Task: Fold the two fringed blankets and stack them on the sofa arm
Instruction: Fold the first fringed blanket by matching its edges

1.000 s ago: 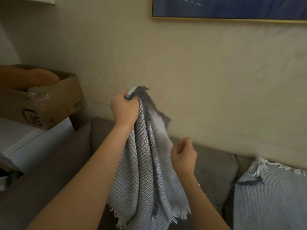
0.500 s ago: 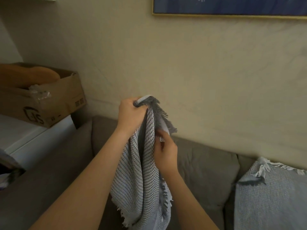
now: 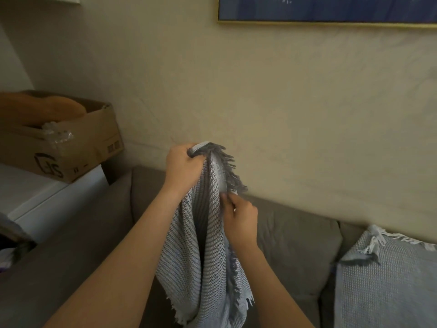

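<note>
Head view. L hand (image 3: 183,166): clenched round the bunched top corner of the striped grey blanket (image 3: 189,256), holding it up in front of the wall. R hand (image 3: 241,218): just below and to the right, fingertips (image 3: 227,197) pinching the same blanket along its dark fringe (image 3: 230,171). My thumb is behind cloth, so I read the pinch from the finger curl.

Blanket position: it hangs in loose vertical folds from both hands, in the air above the sofa (image 3: 295,245), touching neither seat nor arm as far as shown. The second blanket (image 3: 383,280), lighter, with a pale fringe, lies draped on the sofa at far right, unfolded, well apart from my hands.

Step in hand (judgement): early, sorting out an edge of blanket no. 1 before the first fold. No fold made yet, and nothing is stacked on the sofa arm (image 3: 71,245).

Next move calls for: R hand to run along the fringed edge to the next corner, then both hands apart to open the cloth flat and match corners. Loose knit may sag or twist, so keep the edge taut.

Hidden / unclear:
- Lower hem of the held blanket is partly cut off at bottom of frame.
- Second blanket is cut off at right and bottom; full extent unknown.
- Sofa arm is seen only in part, at lower left.
- Cardboard box (image 3: 78,147) beside it on a white unit (image 3: 35,200): holds an orange-brown item I can't ID.
- Framed picture (image 3: 331,22) is cut off at top.
</note>
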`<state>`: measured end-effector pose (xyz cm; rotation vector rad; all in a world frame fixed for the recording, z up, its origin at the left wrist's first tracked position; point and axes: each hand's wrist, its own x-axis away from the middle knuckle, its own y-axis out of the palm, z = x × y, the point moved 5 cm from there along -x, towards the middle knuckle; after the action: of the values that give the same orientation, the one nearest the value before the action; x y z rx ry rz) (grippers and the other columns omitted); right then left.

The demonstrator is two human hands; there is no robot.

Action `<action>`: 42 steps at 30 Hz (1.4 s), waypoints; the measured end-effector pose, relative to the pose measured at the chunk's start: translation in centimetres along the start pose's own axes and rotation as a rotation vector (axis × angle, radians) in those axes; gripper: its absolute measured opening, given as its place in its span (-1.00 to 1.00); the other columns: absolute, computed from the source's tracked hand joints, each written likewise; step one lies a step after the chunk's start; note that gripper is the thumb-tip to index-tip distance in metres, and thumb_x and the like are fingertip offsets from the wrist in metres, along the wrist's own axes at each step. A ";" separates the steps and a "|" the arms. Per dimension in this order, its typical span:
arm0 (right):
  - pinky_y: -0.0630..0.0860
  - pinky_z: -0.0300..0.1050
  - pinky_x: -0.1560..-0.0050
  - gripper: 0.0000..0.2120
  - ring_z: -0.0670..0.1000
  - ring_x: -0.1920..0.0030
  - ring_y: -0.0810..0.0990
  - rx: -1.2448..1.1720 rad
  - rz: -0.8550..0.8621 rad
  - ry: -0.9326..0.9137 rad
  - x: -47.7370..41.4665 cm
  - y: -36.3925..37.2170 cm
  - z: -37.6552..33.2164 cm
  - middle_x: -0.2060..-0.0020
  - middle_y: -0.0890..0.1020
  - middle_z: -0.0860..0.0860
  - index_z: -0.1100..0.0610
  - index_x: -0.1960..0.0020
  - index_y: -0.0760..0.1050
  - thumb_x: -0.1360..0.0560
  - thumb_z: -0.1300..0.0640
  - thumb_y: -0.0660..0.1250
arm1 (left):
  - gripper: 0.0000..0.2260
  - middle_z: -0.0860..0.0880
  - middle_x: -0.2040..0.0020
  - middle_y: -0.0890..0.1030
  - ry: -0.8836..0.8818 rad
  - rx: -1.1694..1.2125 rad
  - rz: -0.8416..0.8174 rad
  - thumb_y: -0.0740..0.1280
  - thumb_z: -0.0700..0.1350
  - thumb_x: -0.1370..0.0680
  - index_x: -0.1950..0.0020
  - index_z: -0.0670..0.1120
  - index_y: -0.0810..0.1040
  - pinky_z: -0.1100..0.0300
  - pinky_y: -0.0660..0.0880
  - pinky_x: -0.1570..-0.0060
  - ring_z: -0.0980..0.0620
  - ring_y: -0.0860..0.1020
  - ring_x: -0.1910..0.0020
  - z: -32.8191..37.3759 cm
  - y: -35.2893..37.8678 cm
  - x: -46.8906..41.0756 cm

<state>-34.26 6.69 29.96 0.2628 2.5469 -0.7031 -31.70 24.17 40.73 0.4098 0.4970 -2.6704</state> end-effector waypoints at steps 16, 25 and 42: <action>0.27 -0.11 0.32 -0.64 -0.10 0.39 0.30 -0.057 -0.651 0.299 3.4 0.0 8.2 0.41 0.34 -0.02 0.12 0.28 0.37 -0.65 0.11 0.36 | -0.69 0.22 0.56 0.42 -0.055 0.054 0.054 0.27 -0.34 -0.62 0.26 -0.05 0.56 0.27 0.25 0.47 0.23 0.34 0.56 0.4 -0.5 0.6; 0.37 -0.16 0.24 -0.86 0.00 0.26 0.46 0.017 -0.303 0.475 0.1 -2.2 7.2 0.30 0.50 -0.03 0.12 0.13 0.42 -0.53 0.30 0.31 | -0.77 0.31 0.36 0.62 0.038 0.111 -0.039 0.30 -0.25 -0.69 0.02 0.00 0.68 0.50 0.39 0.29 0.36 0.55 0.34 2.7 0.4 2.0; 0.36 -0.04 0.31 -0.92 -0.06 0.37 0.41 -0.097 -0.568 0.264 -1.6 -2.0 4.8 0.42 0.45 -0.09 0.10 0.30 0.42 -0.31 0.20 0.32 | -0.72 0.26 0.23 0.69 0.063 0.168 -0.093 0.29 -0.29 -0.67 -0.01 0.05 0.70 0.49 0.44 0.19 0.36 0.59 0.22 3.4 -0.2 2.2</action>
<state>-31.53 2.43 28.02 -0.4499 2.9248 -0.7799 -34.45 22.28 43.01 0.5331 0.3174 -2.8077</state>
